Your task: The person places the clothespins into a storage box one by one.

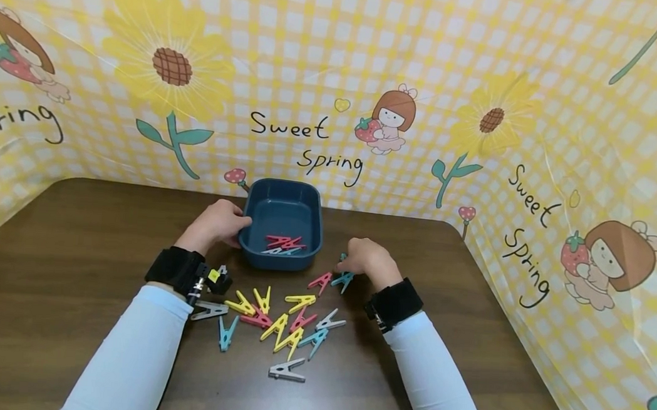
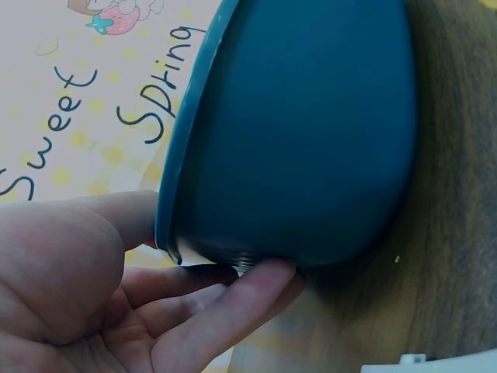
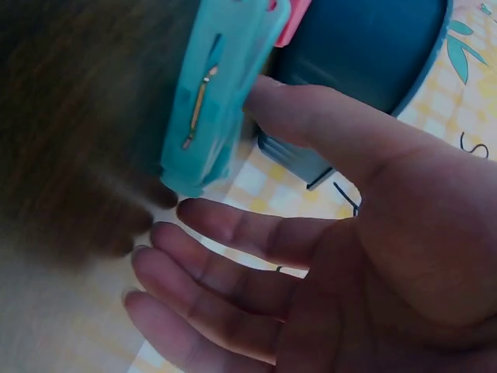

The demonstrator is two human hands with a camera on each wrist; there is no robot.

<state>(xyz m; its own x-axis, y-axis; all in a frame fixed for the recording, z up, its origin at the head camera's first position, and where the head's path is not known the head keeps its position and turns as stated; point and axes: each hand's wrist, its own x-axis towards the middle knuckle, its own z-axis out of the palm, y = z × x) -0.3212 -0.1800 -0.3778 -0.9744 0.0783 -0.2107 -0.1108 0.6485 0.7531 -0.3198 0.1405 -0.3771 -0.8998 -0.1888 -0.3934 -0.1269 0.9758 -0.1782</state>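
Note:
My left hand (image 1: pixel 221 221) holds the left side of a dark blue plastic basin (image 1: pixel 281 262), thumb at the rim and fingers against the outer wall, as the left wrist view shows. Inside the basin lie red clothespins (image 1: pixel 285 240) and pale blue-white clothespins (image 1: pixel 290 251). Right of the basin, my right hand (image 1: pixel 367 257) is at a teal clothespin (image 1: pixel 343 282). In the right wrist view, its thumb meets the side of the teal clothespin (image 3: pixel 213 101) and the forefinger tip is by the near end, fingers loosely extended. A red clothespin (image 1: pixel 320 283) lies beside it.
On the brown table (image 1: pixel 87 265), in front of the basin, several yellow clothespins (image 1: pixel 300 302), red, teal and grey clothespins (image 1: pixel 287 370) lie scattered between the forearms. A yellow checked cloth (image 1: pixel 292 52) with printed flowers stands behind and on both sides.

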